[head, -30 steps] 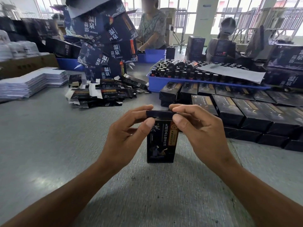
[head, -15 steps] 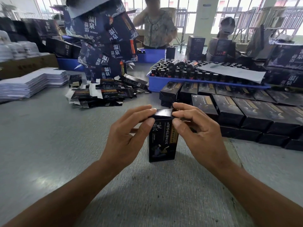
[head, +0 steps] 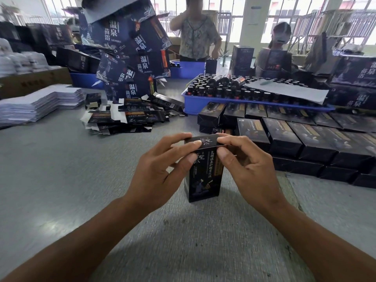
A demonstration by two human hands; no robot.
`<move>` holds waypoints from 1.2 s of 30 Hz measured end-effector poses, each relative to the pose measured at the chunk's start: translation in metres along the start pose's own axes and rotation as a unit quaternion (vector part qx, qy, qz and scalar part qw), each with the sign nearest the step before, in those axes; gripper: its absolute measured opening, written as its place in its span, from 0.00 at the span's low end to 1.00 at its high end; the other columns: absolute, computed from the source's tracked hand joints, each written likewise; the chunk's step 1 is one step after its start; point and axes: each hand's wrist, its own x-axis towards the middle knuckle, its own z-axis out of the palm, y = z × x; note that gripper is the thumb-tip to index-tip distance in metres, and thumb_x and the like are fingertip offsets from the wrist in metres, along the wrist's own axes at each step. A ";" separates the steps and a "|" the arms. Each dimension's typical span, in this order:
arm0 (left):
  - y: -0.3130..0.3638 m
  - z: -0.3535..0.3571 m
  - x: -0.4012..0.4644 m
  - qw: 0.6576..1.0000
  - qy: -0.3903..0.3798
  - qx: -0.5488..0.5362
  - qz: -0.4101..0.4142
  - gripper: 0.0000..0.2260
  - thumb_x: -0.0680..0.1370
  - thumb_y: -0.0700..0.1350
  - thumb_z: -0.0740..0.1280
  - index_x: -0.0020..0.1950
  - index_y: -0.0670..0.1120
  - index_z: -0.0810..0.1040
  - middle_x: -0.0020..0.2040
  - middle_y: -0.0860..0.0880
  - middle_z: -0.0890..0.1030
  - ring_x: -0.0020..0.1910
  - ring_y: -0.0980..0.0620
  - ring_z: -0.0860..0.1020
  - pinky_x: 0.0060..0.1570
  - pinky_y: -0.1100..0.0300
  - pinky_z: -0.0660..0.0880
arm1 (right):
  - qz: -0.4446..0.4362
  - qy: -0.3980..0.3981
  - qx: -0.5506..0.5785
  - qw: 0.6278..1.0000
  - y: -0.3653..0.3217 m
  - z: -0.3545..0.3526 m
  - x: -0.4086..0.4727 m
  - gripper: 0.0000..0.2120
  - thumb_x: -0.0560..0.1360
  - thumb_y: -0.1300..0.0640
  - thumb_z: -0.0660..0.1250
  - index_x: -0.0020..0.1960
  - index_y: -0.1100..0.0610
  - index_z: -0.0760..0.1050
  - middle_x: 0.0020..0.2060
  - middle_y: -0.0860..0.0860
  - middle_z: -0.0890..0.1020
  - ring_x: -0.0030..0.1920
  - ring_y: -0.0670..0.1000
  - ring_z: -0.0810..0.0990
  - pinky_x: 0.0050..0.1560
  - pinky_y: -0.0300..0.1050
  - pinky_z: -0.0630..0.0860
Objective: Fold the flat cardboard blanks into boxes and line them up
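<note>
Pressing down lid flap (head: 206,141), now flatter than a moment ago, left hand (head: 160,171) and right hand (head: 247,169) pinching upright box (head: 203,176) at centre frame; nearly ready for row (head: 305,139).

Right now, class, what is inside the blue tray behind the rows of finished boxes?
The blue tray holds dark capped bottles standing upright, with a few lying on top. A grey sheet covers its right part, hiding whatever is beneath.
</note>
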 end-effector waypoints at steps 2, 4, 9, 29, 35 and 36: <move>-0.002 0.000 0.000 1.000 -0.006 -0.007 -0.016 0.14 0.82 0.47 0.63 0.65 0.44 0.80 0.66 0.47 0.78 0.60 0.57 0.79 0.47 0.67 0.78 | 0.003 0.004 0.002 1.000 0.001 0.000 0.000 0.09 0.79 0.57 0.68 0.59 0.52 0.80 0.52 0.40 0.83 0.56 0.44 0.82 0.52 0.34 0.78; -0.004 0.001 -0.002 0.999 -0.017 -0.005 -0.030 0.15 0.82 0.49 0.62 0.66 0.46 0.78 0.65 0.48 0.78 0.59 0.57 0.80 0.46 0.68 0.79 | 0.000 0.012 -0.003 1.000 0.002 0.001 -0.001 0.10 0.79 0.55 0.68 0.59 0.53 0.81 0.53 0.41 0.83 0.57 0.45 0.82 0.54 0.37 0.78; -0.013 0.003 -0.011 0.992 -0.092 0.008 -0.090 0.24 0.79 0.55 0.67 0.73 0.62 0.62 0.64 0.50 0.79 0.57 0.57 0.81 0.45 0.64 0.81 | -0.029 0.009 -0.081 0.996 0.007 0.006 -0.005 0.12 0.82 0.53 0.65 0.65 0.50 0.76 0.55 0.41 0.81 0.56 0.43 0.82 0.52 0.37 0.80; -0.040 0.003 0.000 0.839 -0.008 -0.308 -0.448 0.28 0.72 0.54 0.71 0.72 0.60 0.70 0.51 0.43 0.86 0.47 0.40 0.86 0.46 0.45 0.83 | -0.188 -0.148 -0.475 0.847 0.014 0.022 -0.021 0.33 0.72 0.49 0.76 0.75 0.49 0.68 0.74 0.53 0.72 0.58 0.57 0.81 0.46 0.54 0.84; -0.054 0.003 -0.007 0.901 -0.083 -0.152 -0.398 0.25 0.76 0.63 0.64 0.72 0.61 0.67 0.48 0.48 0.86 0.40 0.49 0.85 0.40 0.56 0.80 | -0.080 -0.098 -0.535 0.836 0.020 0.011 0.010 0.32 0.77 0.45 0.71 0.78 0.47 0.65 0.77 0.46 0.67 0.38 0.52 0.84 0.34 0.46 0.81; -0.057 0.004 -0.008 0.904 -0.089 -0.142 -0.394 0.24 0.77 0.61 0.64 0.72 0.59 0.68 0.47 0.48 0.85 0.40 0.48 0.85 0.40 0.56 0.80 | -0.063 -0.113 -0.563 0.816 0.025 0.011 0.015 0.32 0.80 0.45 0.67 0.80 0.46 0.59 0.79 0.45 0.63 0.39 0.52 0.84 0.37 0.46 0.80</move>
